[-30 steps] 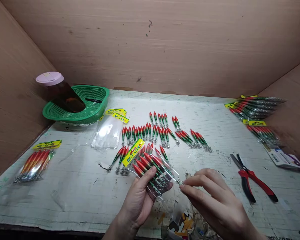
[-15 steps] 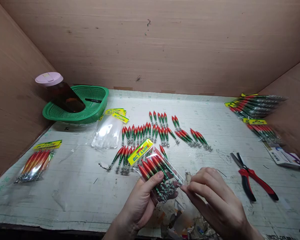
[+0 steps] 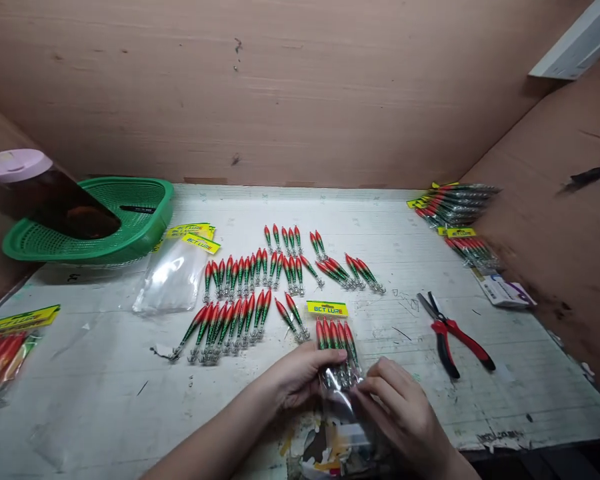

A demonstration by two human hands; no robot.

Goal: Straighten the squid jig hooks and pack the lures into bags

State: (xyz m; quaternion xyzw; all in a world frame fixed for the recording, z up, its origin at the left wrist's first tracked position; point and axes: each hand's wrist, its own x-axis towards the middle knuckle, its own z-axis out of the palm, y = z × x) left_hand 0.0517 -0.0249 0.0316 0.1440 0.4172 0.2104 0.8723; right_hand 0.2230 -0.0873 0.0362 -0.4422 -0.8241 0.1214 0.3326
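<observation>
My left hand (image 3: 303, 377) is closed around a clear plastic bag of squid lures (image 3: 336, 337), thumb across its front. Several red and green lures lie side by side in the bag, under a yellow "BCT LURE" header. At the bag's lower right, my right hand (image 3: 397, 403) pinches the plastic with its fingertips; the exact grip is partly hidden. Clear film hangs below the hooks between my hands. Beyond them, loose red and green squid lures (image 3: 240, 273) lie in rows on the white table (image 3: 260, 413).
Flat header bags (image 3: 173, 273) lie left of the rows, near a green basket (image 3: 150, 243) with a lidded bottle (image 3: 75, 207) leaning in it. A bag of orange lures (image 3: 10, 360) is far left. Right are red-handled pliers (image 3: 445, 333) and a pile of packed lures (image 3: 455, 203).
My view has swung right. The bag has turned from slanted to nearly upright, and film now extends below the lures. Both hands stay on it.
</observation>
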